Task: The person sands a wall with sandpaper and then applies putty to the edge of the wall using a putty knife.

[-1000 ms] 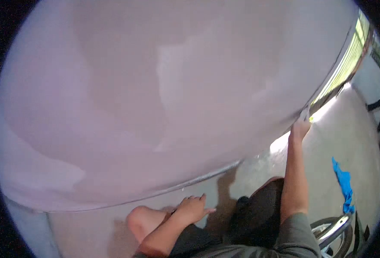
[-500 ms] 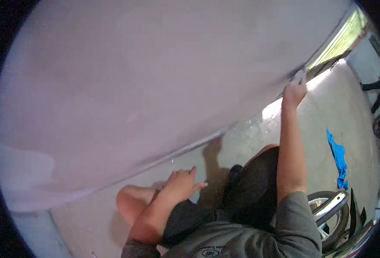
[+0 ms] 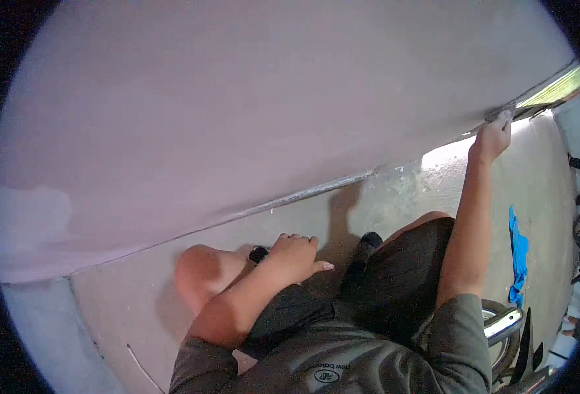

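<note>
Left hand (image 3: 294,257): over the lap between the knees; fingers loosely curled, thumb apart; looks empty, palm hidden.
Right hand (image 3: 493,136): arm extended; fingers bent at the panel's edge; cannot tell whether anything is pinched.
Panel (image 3: 270,111): large, pale pinkish-grey, spanning the upper view ahead of the person; lighter patch at left.
Chrome pipe (image 3: 504,323): beside right sleeve, in front of a wheel (image 3: 493,305).
Blue cloth (image 3: 518,253): crumpled on the floor (image 3: 546,197), right of right forearm.
</note>
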`<act>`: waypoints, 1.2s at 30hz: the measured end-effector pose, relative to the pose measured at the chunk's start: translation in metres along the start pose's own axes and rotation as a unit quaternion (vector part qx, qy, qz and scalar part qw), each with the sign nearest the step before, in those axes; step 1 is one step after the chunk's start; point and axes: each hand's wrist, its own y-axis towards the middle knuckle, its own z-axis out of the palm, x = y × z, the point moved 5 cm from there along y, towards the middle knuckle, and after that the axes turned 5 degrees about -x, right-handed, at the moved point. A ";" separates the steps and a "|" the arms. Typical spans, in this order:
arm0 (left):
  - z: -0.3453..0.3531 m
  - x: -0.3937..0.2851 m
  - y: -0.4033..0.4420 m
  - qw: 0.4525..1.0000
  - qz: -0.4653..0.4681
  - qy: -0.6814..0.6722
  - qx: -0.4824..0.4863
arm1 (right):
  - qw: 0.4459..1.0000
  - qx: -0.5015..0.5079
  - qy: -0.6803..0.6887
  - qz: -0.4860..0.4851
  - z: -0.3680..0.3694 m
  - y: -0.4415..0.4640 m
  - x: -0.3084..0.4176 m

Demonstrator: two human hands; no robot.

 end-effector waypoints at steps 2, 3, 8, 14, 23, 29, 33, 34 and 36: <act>0.000 -0.001 0.002 1.000 0.015 -0.004 -0.021 | 1.000 -0.001 0.008 0.012 0.000 0.003 -0.026; 0.001 0.000 0.001 1.000 0.007 -0.002 -0.008 | 0.997 -0.014 0.047 0.060 0.000 0.001 -0.039; 0.006 0.005 0.002 1.000 -0.004 0.016 -0.001 | 0.991 -0.006 0.129 0.031 0.009 -0.009 0.006; -0.001 -0.001 0.009 1.000 0.009 0.019 0.015 | 0.990 -0.021 0.071 0.120 0.005 -0.009 -0.026; -0.002 -0.009 0.009 0.998 0.035 0.036 -0.032 | 0.992 -0.037 0.091 0.082 0.007 0.001 -0.026; 0.000 -0.007 0.005 0.998 0.025 0.056 -0.024 | 0.993 -0.032 0.035 0.106 -0.002 0.011 -0.030; -0.004 -0.007 0.003 0.998 0.035 0.045 -0.037 | 0.995 -0.030 0.041 0.090 -0.010 0.019 -0.043; -0.004 -0.008 0.002 0.997 0.037 0.041 -0.046 | 0.993 -0.032 0.022 0.115 -0.012 0.022 -0.047; -0.006 -0.011 0.001 0.997 0.047 0.041 -0.041 | 0.990 -0.004 -0.054 0.130 -0.012 0.013 -0.040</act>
